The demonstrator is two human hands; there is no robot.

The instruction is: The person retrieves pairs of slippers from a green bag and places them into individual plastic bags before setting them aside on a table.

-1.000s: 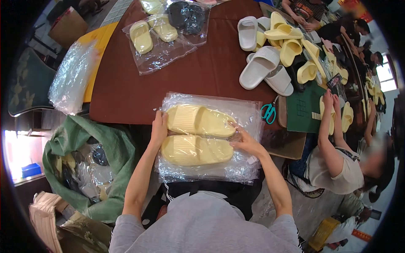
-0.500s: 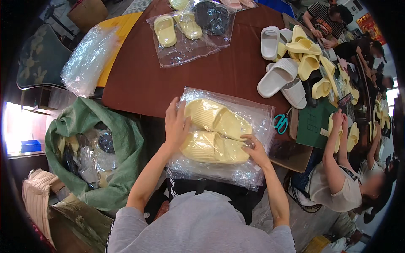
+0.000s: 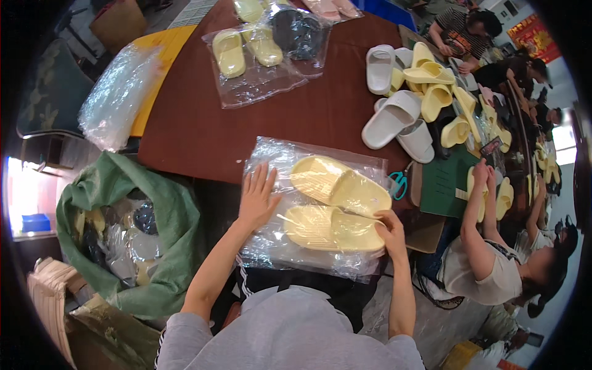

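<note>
At the near edge of the dark brown counter (image 3: 203, 132) lies a clear plastic bag (image 3: 311, 209) holding a pair of pale yellow foam slippers (image 3: 336, 203), side by side and flat, the bag partly overhanging toward your lap. Your left hand (image 3: 258, 196) rests flat with fingers spread on the bag's left margin; your right hand (image 3: 390, 227) pinches the film by the toe of the nearer slipper. Both hands are well apart and neither is closed around a slipper. Judge the slippers light, springy and hard to damage; the film looks slick and crinkly, so take hold at the bag's edges or press through onto a sole. Farther across the counter lie another bagged yellow pair (image 3: 246, 52) and a bagged dark pair (image 3: 296, 31). To your right, loose white slippers (image 3: 394, 114) and yellow slippers (image 3: 435, 83) are heaped, with teal-handled scissors (image 3: 399, 183) just beside the bag. A co-worker (image 3: 493, 271) sits close on the right; a green sack (image 3: 132, 203) of bagged goods stands at your left.
</note>
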